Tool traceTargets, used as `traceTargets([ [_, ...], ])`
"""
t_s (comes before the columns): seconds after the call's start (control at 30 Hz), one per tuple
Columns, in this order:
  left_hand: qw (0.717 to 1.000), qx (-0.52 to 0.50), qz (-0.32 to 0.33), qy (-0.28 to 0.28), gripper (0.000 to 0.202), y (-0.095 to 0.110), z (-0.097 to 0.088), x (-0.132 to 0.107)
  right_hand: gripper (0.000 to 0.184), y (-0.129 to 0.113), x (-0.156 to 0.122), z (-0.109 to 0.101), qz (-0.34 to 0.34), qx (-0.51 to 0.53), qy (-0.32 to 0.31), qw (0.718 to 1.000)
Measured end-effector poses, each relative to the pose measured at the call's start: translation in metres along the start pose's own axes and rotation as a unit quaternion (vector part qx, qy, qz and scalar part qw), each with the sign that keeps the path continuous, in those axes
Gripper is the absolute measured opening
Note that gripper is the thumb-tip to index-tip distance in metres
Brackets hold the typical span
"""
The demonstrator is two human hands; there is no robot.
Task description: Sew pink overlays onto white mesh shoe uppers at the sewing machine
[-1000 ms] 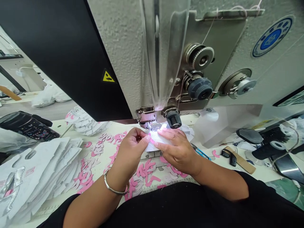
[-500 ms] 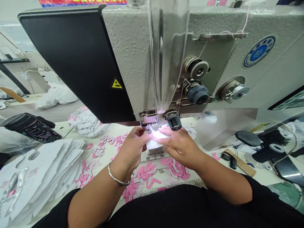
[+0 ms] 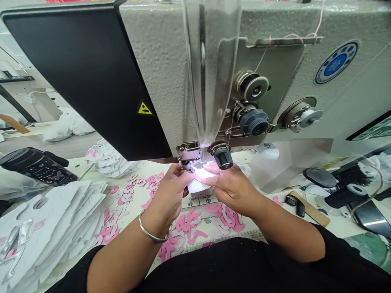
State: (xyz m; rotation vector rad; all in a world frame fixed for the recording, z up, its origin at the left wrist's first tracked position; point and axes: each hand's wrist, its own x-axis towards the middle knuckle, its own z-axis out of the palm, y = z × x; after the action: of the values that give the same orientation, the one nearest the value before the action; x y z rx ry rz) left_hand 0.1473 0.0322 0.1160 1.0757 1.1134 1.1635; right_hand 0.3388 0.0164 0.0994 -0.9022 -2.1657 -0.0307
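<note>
Hands: the left hand [image 3: 168, 195] and right hand [image 3: 233, 189] are brought close together, and both are closed on the work, with the right fingers laid over it.
White mesh piece [image 3: 196, 186]: it is held between the hands, directly under the presser foot [image 3: 186, 164].
Handling: light, even pressure is best kept beside the foot, with the fingertips held clear of the needle area, which is hidden.
Left of the left hand: pink cut-outs [image 3: 131, 191] are scattered on the table [image 3: 79, 167], and stacked white sheets [image 3: 58, 224] lie nearer the edge.
Below the hands: more pink cut-outs [image 3: 189, 226] are spread.
Right of the right hand: a black clip [image 3: 295, 205] lies by a wooden strip [image 3: 311, 209].
Above the hands: the sewing machine head [image 3: 159, 77] is mounted, with its tension knob [image 3: 254, 121].
</note>
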Motion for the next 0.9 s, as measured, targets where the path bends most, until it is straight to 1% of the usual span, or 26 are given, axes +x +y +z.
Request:
traceTargets([
  [0.27,1.000,-0.009,-0.003,-0.001,0.021,0.0002,0.0015,-0.0002,0.036,-0.0001,-0.0008,0.0001,0.009,-0.004,-0.019,1.000],
  [0.4,1.000,-0.016,-0.012,0.022,0.025,0.0002,0.0025,0.0009,0.037,0.0002,-0.0002,0.0010,0.013,-0.012,-0.017,1.000],
  [0.47,0.999,-0.021,-0.007,0.026,0.025,0.0004,0.0032,0.0008,0.038,0.0002,-0.0001,0.0018,0.018,-0.015,-0.016,1.000],
  [0.6,1.000,-0.025,0.004,0.010,0.024,0.0003,0.0038,-0.0005,0.035,-0.0006,-0.0006,0.0026,0.011,-0.015,-0.012,1.000],
  [0.7,1.000,-0.016,0.004,0.017,0.022,0.0007,0.0041,-0.0007,0.035,-0.0007,0.0002,0.0025,0.018,-0.009,-0.011,1.000],
  [0.77,1.000,-0.010,0.007,0.022,0.019,0.0008,0.0041,-0.0002,0.036,0.0002,0.0015,0.0027,0.027,-0.003,-0.022,0.999],
  [0.83,1.000,-0.005,0.014,0.016,0.018,-0.0006,0.0033,0.0000,0.037,0.0019,0.0027,0.0033,0.030,0.001,-0.031,0.999],
  [0.9,0.999,0.014,0.034,0.010,0.018,-0.0041,0.0010,-0.0019,0.037,0.0039,0.0031,0.0045,0.025,0.003,-0.025,0.999],
])
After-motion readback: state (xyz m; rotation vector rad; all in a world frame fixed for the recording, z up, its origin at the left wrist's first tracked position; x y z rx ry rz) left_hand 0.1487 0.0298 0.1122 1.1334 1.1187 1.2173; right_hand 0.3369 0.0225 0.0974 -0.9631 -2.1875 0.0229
